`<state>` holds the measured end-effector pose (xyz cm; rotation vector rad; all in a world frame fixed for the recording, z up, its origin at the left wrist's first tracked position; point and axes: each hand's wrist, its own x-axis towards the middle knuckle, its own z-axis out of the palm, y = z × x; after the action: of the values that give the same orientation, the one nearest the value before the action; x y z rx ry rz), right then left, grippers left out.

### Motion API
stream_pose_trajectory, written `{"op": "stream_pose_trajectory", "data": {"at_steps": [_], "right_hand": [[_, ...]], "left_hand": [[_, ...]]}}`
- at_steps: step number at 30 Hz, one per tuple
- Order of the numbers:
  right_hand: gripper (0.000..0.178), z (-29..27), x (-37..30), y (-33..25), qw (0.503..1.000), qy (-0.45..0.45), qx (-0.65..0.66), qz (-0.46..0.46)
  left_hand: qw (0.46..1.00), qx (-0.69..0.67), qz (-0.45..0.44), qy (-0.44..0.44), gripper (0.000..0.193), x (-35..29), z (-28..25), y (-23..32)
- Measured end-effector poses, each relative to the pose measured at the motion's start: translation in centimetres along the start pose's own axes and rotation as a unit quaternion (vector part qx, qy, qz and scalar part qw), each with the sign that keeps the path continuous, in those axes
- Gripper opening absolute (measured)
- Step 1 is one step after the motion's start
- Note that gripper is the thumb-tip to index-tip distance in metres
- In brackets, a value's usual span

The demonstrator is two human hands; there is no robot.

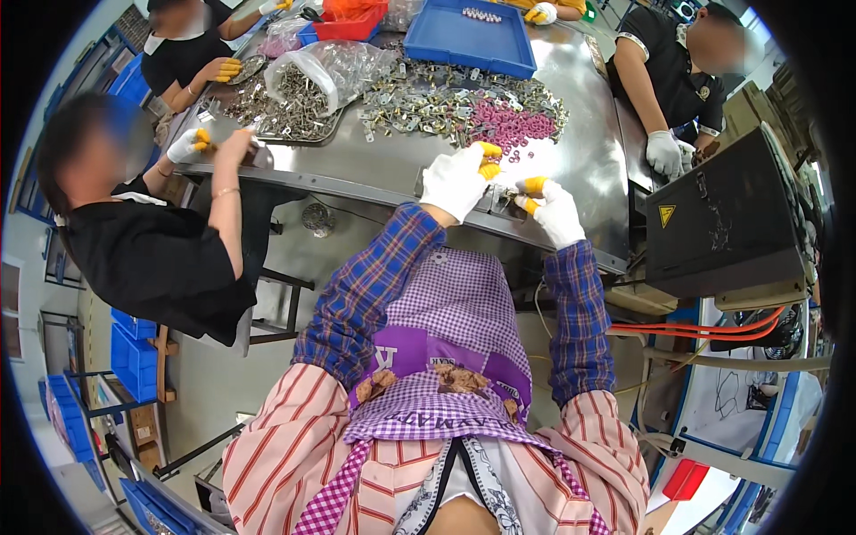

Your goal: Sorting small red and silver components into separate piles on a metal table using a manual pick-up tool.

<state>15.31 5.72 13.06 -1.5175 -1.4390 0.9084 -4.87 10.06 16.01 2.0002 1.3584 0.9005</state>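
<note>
Striped sleeves (294,423) and a purple checked apron (450,299) came nearest, and beyond them the gloved left hand (459,183) and right hand (557,212) stood close together at the near edge of the table (590,165). Yellow fingertips bent inward on both, beside a small metal piece (501,200), but I couldn't tell whether either grip was clamped on anything. Pink rings (510,125) lay on the table just past the left hand, with loose metal parts (406,111) spread farther left. Doing this well, I judged, called for a light pinch, since gloved fingers could lose the feel of such small bits, and for working low, well inside the edge, lest one roll off.
</note>
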Motion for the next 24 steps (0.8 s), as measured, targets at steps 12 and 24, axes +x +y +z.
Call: {"op": "stream_pose_trajectory", "data": {"at_steps": [12, 24], "right_hand": [[0.031, 0.3, -0.6, -0.4, 0.998, 0.006, -0.059, -0.013], [0.047, 0.6, -1.9, -0.1, 0.96, 0.047, -0.248, -0.116]], "left_hand": [[0.94, 0.291, 0.172, 0.052, 0.018, 0.7, 4.3, -0.1], [0.944, 0.279, 0.17, -0.038, 0.024, 0.7, 3.1, 1.4]]}}
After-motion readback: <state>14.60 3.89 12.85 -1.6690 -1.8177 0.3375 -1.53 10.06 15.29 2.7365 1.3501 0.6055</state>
